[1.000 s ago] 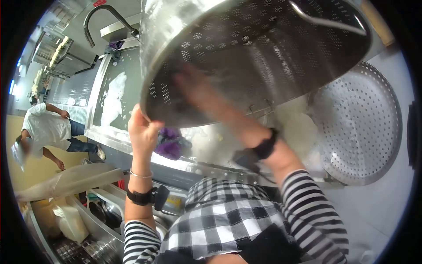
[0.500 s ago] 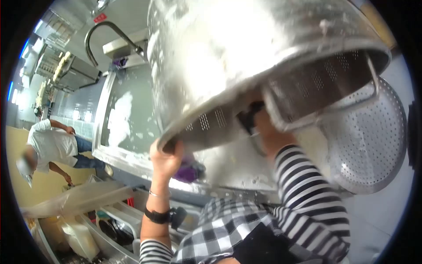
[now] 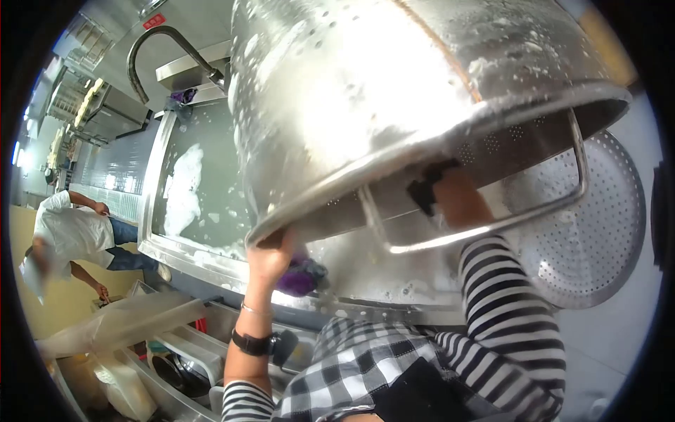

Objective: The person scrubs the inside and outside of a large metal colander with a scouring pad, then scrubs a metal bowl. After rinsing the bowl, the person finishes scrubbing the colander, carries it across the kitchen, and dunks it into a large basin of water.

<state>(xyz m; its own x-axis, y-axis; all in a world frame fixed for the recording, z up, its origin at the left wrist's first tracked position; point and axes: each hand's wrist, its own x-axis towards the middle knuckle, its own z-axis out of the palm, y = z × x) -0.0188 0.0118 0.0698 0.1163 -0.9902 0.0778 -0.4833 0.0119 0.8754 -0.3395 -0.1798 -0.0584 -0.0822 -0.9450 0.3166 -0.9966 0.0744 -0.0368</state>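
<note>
A large metal pot (image 3: 337, 126) with small holes in its wall and soap foam outside fills the upper middle, tilted with its mouth toward me. My left hand (image 3: 269, 259) is closed around the near left part of its rim. My right arm reaches through the mouth beneath the wire handle (image 3: 485, 235); a dark band is round the wrist. The fingers of that hand are hidden inside the pot. Under the pot lies a wet metal surface with suds. Just right of my left hand is a purple crumpled thing (image 3: 299, 278).
A sink (image 3: 200, 172) with foamy water is at left, below a curved faucet (image 3: 165, 32). A round perforated metal plate (image 3: 590, 225) lies at right. Lower left is a cart (image 3: 190, 337) holding bins. A person in a white shirt (image 3: 70, 221) stands at far left.
The pot has turned, so its wire handle has swung left and toward me. My right arm has shifted right and reaches inside beneath the handle. My left hand stays on the rim.
</note>
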